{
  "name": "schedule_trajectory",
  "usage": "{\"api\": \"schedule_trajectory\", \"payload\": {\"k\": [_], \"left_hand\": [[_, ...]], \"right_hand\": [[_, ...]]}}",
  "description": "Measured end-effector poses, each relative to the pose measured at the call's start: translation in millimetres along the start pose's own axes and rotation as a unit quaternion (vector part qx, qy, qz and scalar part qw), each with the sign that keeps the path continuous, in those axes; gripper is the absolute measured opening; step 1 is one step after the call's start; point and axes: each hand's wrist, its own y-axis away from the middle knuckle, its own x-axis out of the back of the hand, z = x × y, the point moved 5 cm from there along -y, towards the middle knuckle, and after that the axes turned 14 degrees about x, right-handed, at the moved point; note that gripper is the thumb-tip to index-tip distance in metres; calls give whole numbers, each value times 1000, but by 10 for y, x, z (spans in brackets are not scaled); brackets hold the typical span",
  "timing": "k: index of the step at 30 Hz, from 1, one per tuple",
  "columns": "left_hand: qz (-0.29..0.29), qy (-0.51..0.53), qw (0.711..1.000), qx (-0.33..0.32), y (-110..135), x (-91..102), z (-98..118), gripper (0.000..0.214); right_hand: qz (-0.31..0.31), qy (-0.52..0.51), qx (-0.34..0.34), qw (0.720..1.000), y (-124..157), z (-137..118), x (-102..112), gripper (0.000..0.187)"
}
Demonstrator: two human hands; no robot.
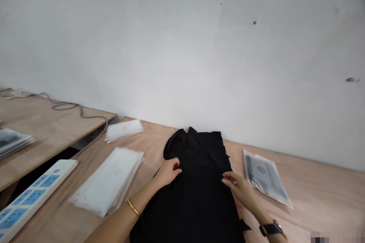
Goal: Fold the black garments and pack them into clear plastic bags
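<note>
A black cloth garment [199, 197] lies spread over the table in front of me, its far end rumpled close to the wall. At its left edge, my left hand [169, 171] has curled fingers, with thumb and forefinger closed on the fabric. My right hand [238, 186] pinches the opposite edge between thumb and fingers. To the right of that hand lies a frosted plastic bag [266, 176] with something dark and flat inside. Left of my left forearm is a stack of frosted plastic bags [114, 178].
A smaller pile of bags [125, 129] lies farther back. At the left, a white power strip [34, 197] with blue sockets lies near a gap between two wooden tables. A grey cable [94, 117] crosses that gap. More packed bags [14, 140] rest on the left table. The wall [182, 45] bounds the back.
</note>
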Motion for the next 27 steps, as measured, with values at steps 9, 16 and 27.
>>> {"api": "schedule_trajectory", "payload": {"k": [9, 16, 27], "left_hand": [[-16, 11, 997, -81, 185, 102, 3, 24], [9, -149, 965, -215, 744, 254, 191, 38], [-14, -156, 964, -217, 761, 271, 343, 22]], "right_hand": [[9, 44, 103, 994, 139, -187, 68, 23], [-24, 132, 155, 979, 479, -466, 6, 40], [-12, 79, 75, 994, 325, -455, 52, 29]]}}
